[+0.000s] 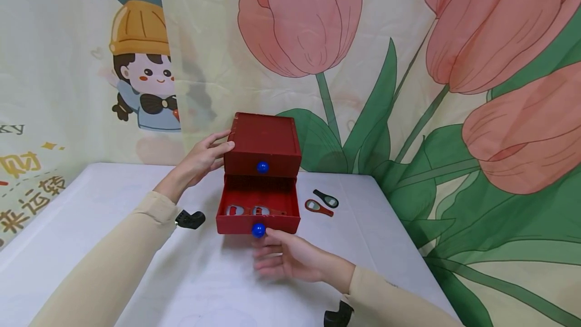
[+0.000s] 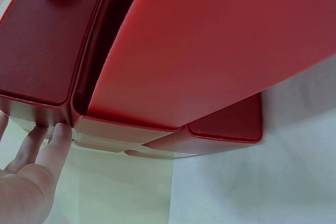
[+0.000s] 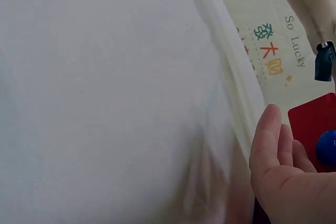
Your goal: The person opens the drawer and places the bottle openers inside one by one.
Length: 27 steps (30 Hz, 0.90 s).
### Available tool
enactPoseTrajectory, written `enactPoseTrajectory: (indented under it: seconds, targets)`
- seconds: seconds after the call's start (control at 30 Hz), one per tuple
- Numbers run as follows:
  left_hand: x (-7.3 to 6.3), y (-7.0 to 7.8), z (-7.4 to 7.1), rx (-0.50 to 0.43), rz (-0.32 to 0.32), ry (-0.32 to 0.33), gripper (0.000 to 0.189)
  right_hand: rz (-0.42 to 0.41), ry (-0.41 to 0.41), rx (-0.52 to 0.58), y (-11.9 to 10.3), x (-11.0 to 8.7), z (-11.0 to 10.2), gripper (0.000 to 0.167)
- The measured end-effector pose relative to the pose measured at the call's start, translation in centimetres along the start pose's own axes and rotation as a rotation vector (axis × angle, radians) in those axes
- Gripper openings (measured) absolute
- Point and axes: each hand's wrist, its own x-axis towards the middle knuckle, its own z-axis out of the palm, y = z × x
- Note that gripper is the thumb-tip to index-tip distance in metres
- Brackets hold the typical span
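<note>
L hand (image 1: 204,160): forearm ran up from lower L, beige sleeve at wrist. Fingers were extended, not curled, w/ tips resting against the L side of the red cabinet's (image 1: 265,135) top tier; thumb lay at its front L edge.

R hand (image 1: 297,256): forearm came in from lower R, hand pointing L, thumb uppermost, other fingers spread below & blurred. Fingers were loosely straight, gripping nothing; thumb tip sat right beside the blue knob (image 1: 258,230) of the pulled-out drawer (image 1: 233,225). Contact w/ knob: could not tell.

Pos. of cabinet: far half of desk (image 1: 159,276), btwn both hands. Top drawer was shut; the drawer directly under it was out, w/ two small opener-like pieces (image 1: 260,210) inside. L wrist view showed a further tier below. Two similar pieces, red (image 1: 319,208) & dark green (image 1: 326,199), lay R of cabinet.
</note>
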Motion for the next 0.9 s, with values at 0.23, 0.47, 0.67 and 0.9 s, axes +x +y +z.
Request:
enactPoseTrajectory:
  seconds: [0.23,0.47,0.67,0.9]
  targets:
    - [0.1,-0.1,-0.1,0.000,0.000,0.004,0.079,-0.009,-0.016,0.085,-0.3,0.8,1.1,0.066]
    - [-0.1,-0.3,0.1,0.032,0.009,0.016,0.083,-0.010,0.021,0.191,-0.3,1.2,1.6,0.063]
    - [-0.1,-0.3,0.2,0.031,0.006,0.019,0.082,-0.017,0.058,0.240,-0.5,1.4,1.9,0.060]
    - [0.1,-0.1,0.1,0.010,-0.007,0.011,0.080,-0.042,0.074,0.260,-0.9,2.0,1.8,0.056]
